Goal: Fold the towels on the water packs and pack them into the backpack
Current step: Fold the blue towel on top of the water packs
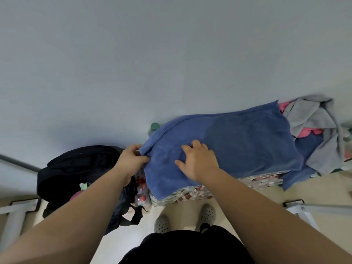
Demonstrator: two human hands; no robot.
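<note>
Blue towel (238, 141) spread over the water packs (190, 194) — soft, limp, light. Left hand (131, 161) pinching its left edge; right hand (198, 161) flat, fingers splayed, pressing. Best gripped at corners — backpack (76, 168) just left.

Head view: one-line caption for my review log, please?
Left hand pinches blue towel edge, right hand flat on it, beside black backpack.
</note>
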